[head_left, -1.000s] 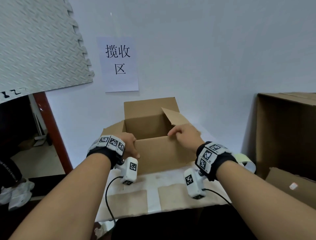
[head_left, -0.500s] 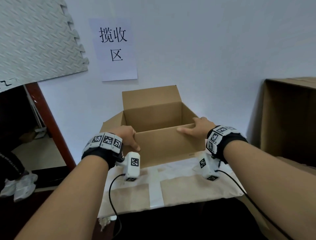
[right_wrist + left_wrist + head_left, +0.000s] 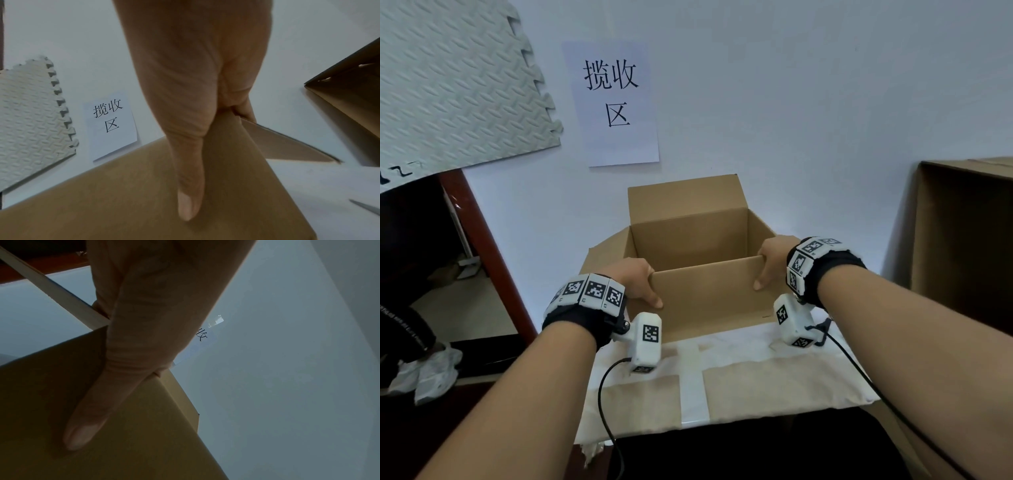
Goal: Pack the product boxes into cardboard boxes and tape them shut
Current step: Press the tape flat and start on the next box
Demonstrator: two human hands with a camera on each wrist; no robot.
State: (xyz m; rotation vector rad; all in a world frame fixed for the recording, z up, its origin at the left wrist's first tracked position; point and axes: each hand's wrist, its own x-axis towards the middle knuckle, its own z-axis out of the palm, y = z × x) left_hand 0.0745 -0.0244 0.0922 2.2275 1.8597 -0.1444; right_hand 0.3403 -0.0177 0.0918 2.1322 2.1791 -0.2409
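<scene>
Left hand [image 3: 635, 279]: grips the near left corner of the cardboard box, thumb [image 3: 82, 431] flat on the outer face of the near wall, the other fingers curled over the rim and hidden inside.
Right hand [image 3: 772, 258]: grips the near right corner of the same box, thumb [image 3: 188, 201] pressed down the outside of the near wall, fingers wrapped past the edge by the right flap; fingertips hidden.
Wrist bands: black straps with square black-and-white markers on both wrists, a white camera block hanging under each, a black cable trailing from each toward 6 o'clock.
Cardboard box [image 3: 709, 294]: open, upright on the counter, at the centre of the head view, between the two hands; far flap standing up at 12 o'clock, left flap folded outward at 9 o'clock, right flap bent outward at 3 o'clock; nothing visible in the part of the interior that shows.
Counter [image 3: 750, 387]: covered with white sheeting and brown patches joined by pale tape, reaching from under the box toward 6 o'clock.
Paper sign [image 3: 614, 102]: white sheet with black characters, on the wall at 11 o'clock above the box.
Foam mat [image 3: 448, 85]: grey, textured, jigsaw-edged, at 10 o'clock.
Large carton [image 3: 965, 240]: brown, standing at 3 o'clock, well apart from the box.
Shoes [image 3: 424, 373]: white, on the floor at 8 o'clock.
</scene>
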